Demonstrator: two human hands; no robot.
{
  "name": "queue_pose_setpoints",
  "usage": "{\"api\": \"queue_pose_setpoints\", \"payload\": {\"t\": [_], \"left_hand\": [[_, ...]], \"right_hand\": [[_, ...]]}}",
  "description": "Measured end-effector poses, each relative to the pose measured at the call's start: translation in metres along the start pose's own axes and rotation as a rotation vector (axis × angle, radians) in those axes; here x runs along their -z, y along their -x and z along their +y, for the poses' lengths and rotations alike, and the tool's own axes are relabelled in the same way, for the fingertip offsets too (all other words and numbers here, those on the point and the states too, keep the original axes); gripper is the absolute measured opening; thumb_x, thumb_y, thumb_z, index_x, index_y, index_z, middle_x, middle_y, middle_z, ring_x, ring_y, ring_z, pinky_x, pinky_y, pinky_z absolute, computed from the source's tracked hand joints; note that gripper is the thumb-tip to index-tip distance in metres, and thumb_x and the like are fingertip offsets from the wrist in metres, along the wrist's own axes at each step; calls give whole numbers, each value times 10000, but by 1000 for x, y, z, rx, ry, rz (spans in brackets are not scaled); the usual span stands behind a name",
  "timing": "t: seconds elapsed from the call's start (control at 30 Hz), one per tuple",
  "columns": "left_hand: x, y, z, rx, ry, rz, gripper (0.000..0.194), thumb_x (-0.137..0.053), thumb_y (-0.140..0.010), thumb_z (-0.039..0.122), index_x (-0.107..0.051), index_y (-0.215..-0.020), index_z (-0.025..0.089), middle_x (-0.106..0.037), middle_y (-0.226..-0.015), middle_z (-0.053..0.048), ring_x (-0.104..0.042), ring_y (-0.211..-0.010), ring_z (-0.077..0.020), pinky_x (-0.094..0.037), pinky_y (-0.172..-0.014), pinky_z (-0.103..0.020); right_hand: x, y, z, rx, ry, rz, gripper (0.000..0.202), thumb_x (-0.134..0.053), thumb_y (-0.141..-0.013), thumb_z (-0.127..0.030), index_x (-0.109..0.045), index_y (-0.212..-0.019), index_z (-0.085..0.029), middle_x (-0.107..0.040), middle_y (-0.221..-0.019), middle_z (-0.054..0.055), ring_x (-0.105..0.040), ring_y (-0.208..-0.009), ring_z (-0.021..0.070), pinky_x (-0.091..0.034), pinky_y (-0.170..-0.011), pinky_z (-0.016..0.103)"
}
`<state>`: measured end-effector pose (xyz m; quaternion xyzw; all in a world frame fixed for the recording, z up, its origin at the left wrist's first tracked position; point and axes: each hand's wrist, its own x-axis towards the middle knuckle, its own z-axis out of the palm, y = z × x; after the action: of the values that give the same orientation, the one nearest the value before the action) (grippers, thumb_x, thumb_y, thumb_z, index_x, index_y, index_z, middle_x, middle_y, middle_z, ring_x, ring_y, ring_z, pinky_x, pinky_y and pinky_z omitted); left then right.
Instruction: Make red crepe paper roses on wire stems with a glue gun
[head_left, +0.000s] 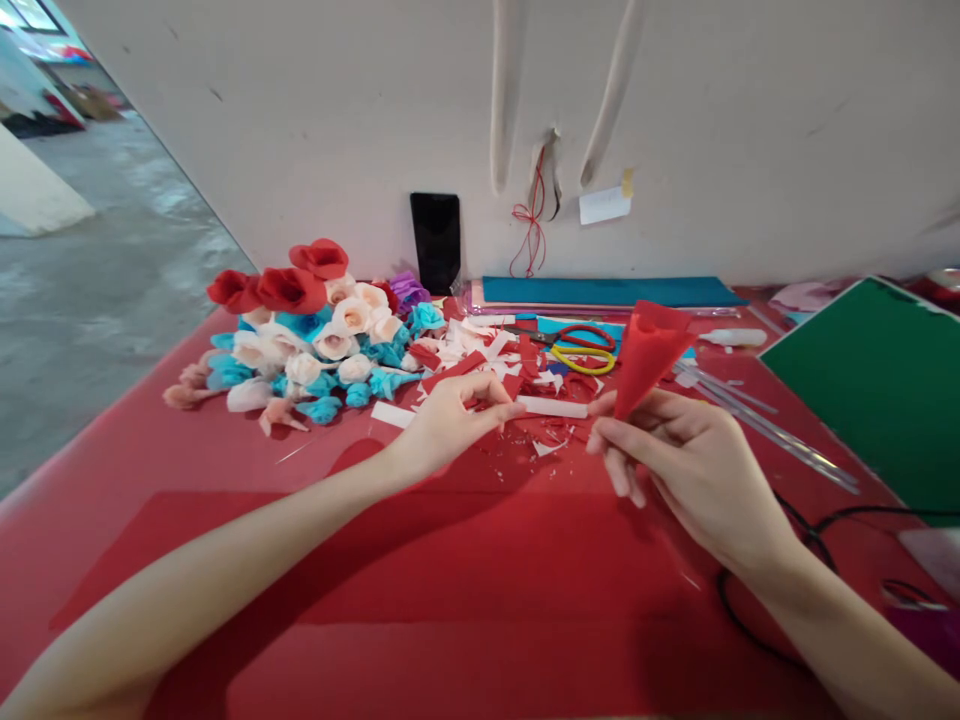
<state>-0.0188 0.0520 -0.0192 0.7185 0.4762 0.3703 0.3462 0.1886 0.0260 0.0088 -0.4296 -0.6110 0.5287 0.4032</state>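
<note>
A narrow white strip stretches between my two hands. My left hand pinches its left end between thumb and forefinger. In my right hand is a rolled red paper cone, wide end up, its narrow base between thumb and fingers; the strip's right end reaches these fingertips. Beneath and behind the strip lie red and white paper scraps. Scissors with red and yellow handles rest just behind them. A large red sheet lies flat on the red table nearer to me.
Paper flowers in red, white and blue are heaped at the left. A black phone leans on the wall. Clear rods, a green board and a black cable are at the right. A white bottle lies behind my right hand.
</note>
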Motion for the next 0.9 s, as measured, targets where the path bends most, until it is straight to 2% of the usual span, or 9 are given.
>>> {"api": "queue_pose_setpoints", "payload": {"t": [0.17, 0.2, 0.27, 0.33, 0.37, 0.5, 0.63, 0.77, 0.9], "left_hand": [[-1, -4, -17, -103, -137, -31, 374, -513, -817, 326, -468, -499, 135, -431, -466, 43, -396, -476, -77, -314, -499, -209], [-2, -4, -19, -133, -157, -26, 322, -538, -803, 303, -509, -530, 134, -459, -491, 37, -408, -496, -84, -325, -514, -215], [-3, -3, -19, -198, -174, 3, 110, -560, -788, 234, -602, -745, 143, -561, -646, 8, -472, -587, -103, -374, -573, -228], [-6, 0, -12, -273, -165, 33, 178, -541, -800, 185, -584, -971, 159, -608, -846, -34, -530, -720, -121, -422, -658, -247], [-6, 3, -7, -313, -156, 36, 179, -538, -806, 190, -589, -975, 159, -614, -888, -47, -544, -768, -126, -435, -701, -257], [-7, 17, 15, -498, -114, 29, 151, -569, -797, 221, -634, -920, 162, -629, -823, -40, -549, -779, -122, -450, -727, -258], [-6, 25, 25, -703, -194, 109, 150, -643, -740, 169, -656, -889, 156, -642, -779, -36, -541, -717, -124, -435, -759, -322], [-3, 28, 28, -749, -266, 181, 116, -663, -719, 145, -674, -822, 197, -673, -725, -4, -547, -666, -119, -416, -766, -355], [0, 31, 34, -731, -202, 206, 81, -714, -664, 152, -662, -720, 181, -678, -658, 15, -552, -628, -109, -427, -748, -337]], "right_hand": [[-3, 2, -1, 10, -10, -10, 100, -631, -757, -264, -608, -787, -171, -623, -659, 9, -550, -447, 79, -439, -393, 159], [-3, 3, -1, 16, -13, -5, 94, -636, -751, -255, -608, -793, -176, -624, -658, 6, -555, -452, 82, -447, -399, 163], [-5, 4, -2, 18, -19, 6, 101, -646, -738, -242, -598, -802, -181, -623, -649, 1, -563, -461, 93, -458, -406, 176], [-7, 5, -2, 12, -23, 16, 126, -660, -720, -230, -573, -796, -182, -618, -624, -5, -563, -455, 101, -461, -401, 186], [-9, 5, -2, 9, -32, 19, 144, -669, -709, -220, -556, -788, -182, -615, -613, -9, -564, -452, 105, -460, -397, 188], [-16, 5, -1, 1, -86, -10, 229, -700, -664, -164, -488, -749, -178, -611, -587, -26, -567, -436, 105, -457, -388, 169], [-22, 8, -1, -23, -161, -45, 254, -705, -651, -140, -482, -770, -159, -632, -626, -14, -573, -433, 99, -453, -385, 149], [-26, 12, -6, -25, -177, -22, 241, -697, -650, -115, -505, -793, -148, -624, -598, -18, -573, -424, 97, -459, -393, 132], [-28, 17, -10, 7, -121, 11, 183, -676, -673, -133, -509, -743, -160, -606, -541, -25, -578, -430, 106, -479, -412, 141]]}}
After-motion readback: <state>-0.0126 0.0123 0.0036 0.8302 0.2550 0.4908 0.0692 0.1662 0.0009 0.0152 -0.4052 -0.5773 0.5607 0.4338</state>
